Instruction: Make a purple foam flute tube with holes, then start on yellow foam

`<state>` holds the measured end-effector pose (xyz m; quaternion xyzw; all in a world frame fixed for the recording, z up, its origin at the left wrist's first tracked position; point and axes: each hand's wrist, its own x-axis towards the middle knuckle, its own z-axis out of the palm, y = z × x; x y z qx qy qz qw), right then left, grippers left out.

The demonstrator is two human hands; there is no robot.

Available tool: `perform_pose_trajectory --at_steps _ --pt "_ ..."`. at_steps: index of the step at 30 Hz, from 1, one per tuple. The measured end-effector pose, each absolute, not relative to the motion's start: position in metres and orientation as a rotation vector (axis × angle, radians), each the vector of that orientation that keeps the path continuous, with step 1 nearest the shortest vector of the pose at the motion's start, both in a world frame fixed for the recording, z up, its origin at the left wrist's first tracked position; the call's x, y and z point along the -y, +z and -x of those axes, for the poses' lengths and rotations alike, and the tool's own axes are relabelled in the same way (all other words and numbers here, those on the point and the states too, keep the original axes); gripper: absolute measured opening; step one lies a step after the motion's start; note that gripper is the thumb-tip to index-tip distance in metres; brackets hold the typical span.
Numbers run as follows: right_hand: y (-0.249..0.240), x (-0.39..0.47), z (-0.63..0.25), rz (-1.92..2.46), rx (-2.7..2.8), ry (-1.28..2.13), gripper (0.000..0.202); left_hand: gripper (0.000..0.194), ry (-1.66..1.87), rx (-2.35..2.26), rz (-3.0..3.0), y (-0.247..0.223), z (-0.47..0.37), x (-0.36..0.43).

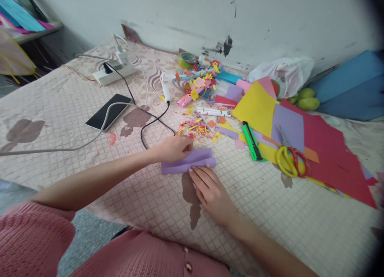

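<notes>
Head view shows no writing I can read: the green utility knife [252, 142] and the dark phone [108, 111] carry no legible label at this size. My left hand [172, 149] reaches in from the left with the forearm stretched low over the patterned cloth [270, 213], fingers curled together and pressing down on the upper edge of a folded purple paper strip [189, 161]. My right hand [211, 191] comes up from below, palm down and flat, fingers straight and close together, their tips on the strip's lower edge. The strip lies flat on the cloth between my two hands, pinned rather than lifted; I think it is folded lengthwise, though the crease is hard to make out. Just beyond my left fingers lie small paper scraps [196, 129]. Well right of both hands sit yellow-handled scissors [289, 159] on coloured paper sheets [324, 145].
</notes>
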<state>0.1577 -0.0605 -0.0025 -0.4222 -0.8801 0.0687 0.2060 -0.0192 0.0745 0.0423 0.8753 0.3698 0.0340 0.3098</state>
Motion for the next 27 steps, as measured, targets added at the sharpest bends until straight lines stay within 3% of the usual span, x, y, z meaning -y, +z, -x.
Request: perform_pose_trajectory --at_steps 12,19,24,27 --pt "-0.004 0.061 -0.157 1.181 2.465 0.202 0.046 0.023 0.07 -0.957 -2.278 0.049 0.028 -0.067" --pt "-0.006 0.064 -0.154 1.239 2.453 0.175 0.05 0.041 0.019 -0.807 -2.261 0.053 0.035 -0.072" --pt "-0.004 0.064 -0.152 1.271 2.435 0.162 0.048 0.065 -0.003 -0.786 -2.246 0.051 0.038 -0.07" --pt "-0.003 0.064 -0.151 1.274 2.419 0.154 0.048 0.066 0.024 -0.799 -2.28 0.049 0.038 -0.067"
